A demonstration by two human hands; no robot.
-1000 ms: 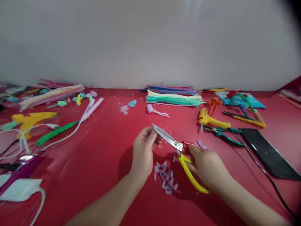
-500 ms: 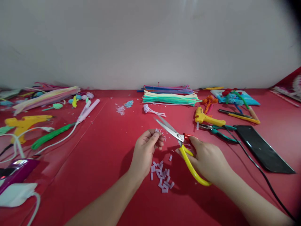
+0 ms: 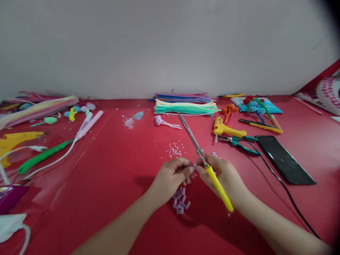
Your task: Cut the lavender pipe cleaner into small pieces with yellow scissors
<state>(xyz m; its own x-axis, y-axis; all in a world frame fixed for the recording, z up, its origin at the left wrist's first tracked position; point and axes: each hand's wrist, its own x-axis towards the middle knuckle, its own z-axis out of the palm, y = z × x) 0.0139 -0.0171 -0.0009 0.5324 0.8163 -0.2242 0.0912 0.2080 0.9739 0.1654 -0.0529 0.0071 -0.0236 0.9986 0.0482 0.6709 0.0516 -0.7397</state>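
Note:
My left hand [image 3: 171, 179] pinches a small lilac piece [image 3: 194, 166] between thumb and fingertips. My right hand [image 3: 225, 177] holds scissors [image 3: 190, 132] with yellow handles; their blades look closed and point up and away to the left. The thumb and fingers of this hand also meet the lilac piece, so both hands touch it. Below my hands lies a pile of short cut lilac pieces [image 3: 181, 202], partly covered by my left hand. Fine lilac clippings [image 3: 174, 149] are scattered just beyond my fingers. A lilac pipe-cleaner bud with stems [image 3: 167, 122] lies farther back.
Bundled pipe cleaners [image 3: 186, 107] lie by the wall. On the right are a yellow glue gun [image 3: 230, 131], pliers [image 3: 243, 144], a black phone [image 3: 285, 159] and a cable [image 3: 281, 186]. At left lie another yellow glue gun [image 3: 16, 141], a green tool [image 3: 44, 157] and a pink wand [image 3: 89, 125].
My hands have come together, with the right fingers now at the lilac piece. The scissors have turned more upright and their blades have closed. The view has shifted slightly right.

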